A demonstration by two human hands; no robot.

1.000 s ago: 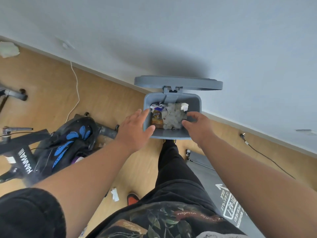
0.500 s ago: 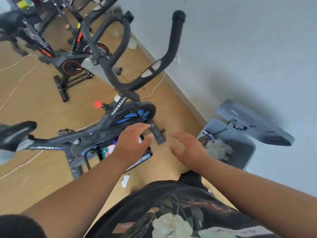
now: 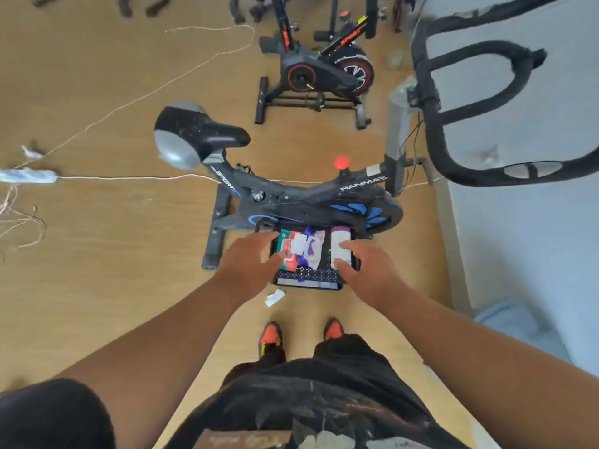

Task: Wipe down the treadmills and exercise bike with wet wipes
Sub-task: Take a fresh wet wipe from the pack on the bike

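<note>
A black exercise bike (image 3: pixel 308 196) with blue flywheel markings stands crosswise in front of me, its saddle (image 3: pixel 197 132) to the left and its looped handlebars (image 3: pixel 470 102) to the right by the wall. On the floor beside it sits a dark basket (image 3: pixel 308 281) holding wet wipe packs: a red and green pack (image 3: pixel 288 246) on the left and a white pack with a purple top (image 3: pixel 340 243) on the right. My left hand (image 3: pixel 249 257) reaches over the basket's left side with relaxed fingers. My right hand (image 3: pixel 363 264) hovers over the white pack, fingers spread, holding nothing.
A second bike (image 3: pixel 324 72) with red trim stands farther back. Thin cords (image 3: pixel 136 178) trail across the wooden floor to the left. A scrap of white paper (image 3: pixel 275 298) lies near my orange shoes (image 3: pixel 270 332). The grey wall (image 3: pixel 525 222) runs along the right.
My view swung from the open bin by the wall to the bike. Both hands left the bin and now reach over the basket of wipe packs.
</note>
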